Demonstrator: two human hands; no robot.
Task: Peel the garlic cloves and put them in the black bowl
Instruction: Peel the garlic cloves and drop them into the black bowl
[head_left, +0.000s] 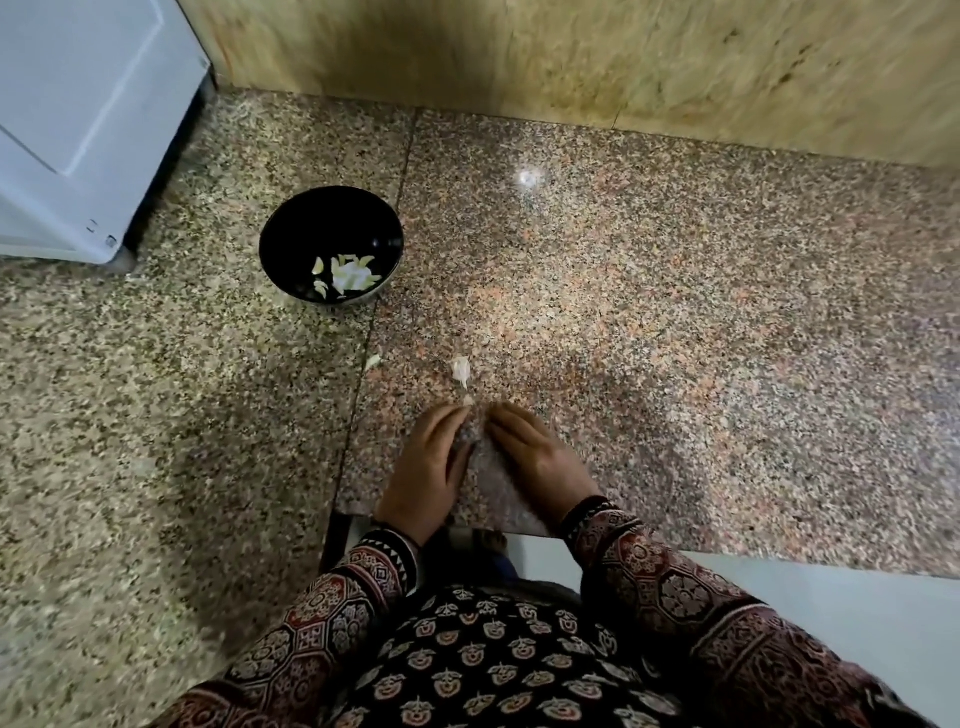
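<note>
Head view, partly blurred by motion. The granite counter (675, 312) carries the black bowl (311, 223) at its rear left, standing upright just beside a seam between two slabs. Several peeled garlic cloves (350, 273) lie inside the bowl, gathered toward its near side. One garlic clove in its papery skin (461, 370) lies on the counter well apart from the bowl and just beyond the hands. A small pale fragment (468, 400) lies just below it, at the fingertips of the left hand (428, 467); whether that hand pinches the fragment or merely touches it cannot be told, owing to blur. A further pale scrap (372, 362) lies on the seam, to the left of the clove. The right hand (537, 457) rests on the counter with fingers nearly straight and angled toward the left hand. The two hands lie close together near the front edge, fingertips converging, with a narrow wedge of bare stone between them. Both wrists emerge from patterned sleeves (675, 571). A white appliance (78, 130) stands at the rear left corner. A yellowish stone wall (571, 62) bounds the counter at the rear.
</note>
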